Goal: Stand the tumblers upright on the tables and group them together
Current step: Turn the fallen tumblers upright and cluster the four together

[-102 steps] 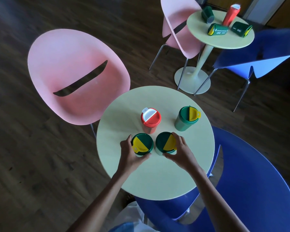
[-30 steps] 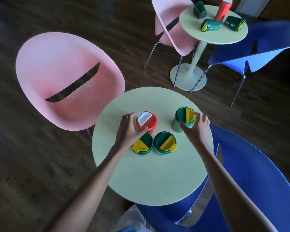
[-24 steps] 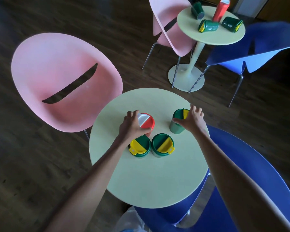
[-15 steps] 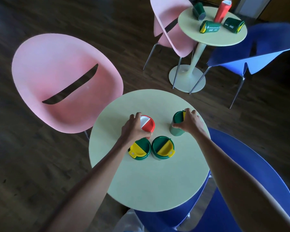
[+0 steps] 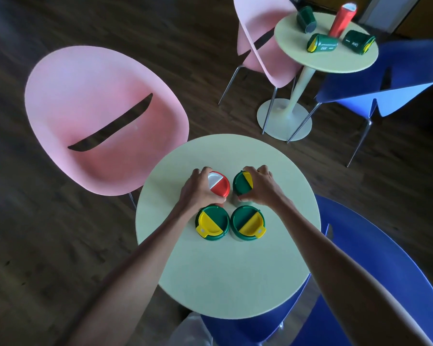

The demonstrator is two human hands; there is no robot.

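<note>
On the near round table several tumblers stand upright in a tight square. My left hand grips the red tumbler with the white and red lid at the back left. My right hand grips a green tumbler with a yellow flap right beside it. In front stand two more green tumblers, one at the left and one at the right. On the far table a red tumbler stands, and three green ones lie on their sides.
A pink chair stands left of the near table and a blue chair at its right front. Another pink chair and a blue chair flank the far table. The floor is dark wood.
My right hand slid the back green tumbler leftward until it stands beside the red one. My left hand stayed on the red tumbler. The four now stand close together.
</note>
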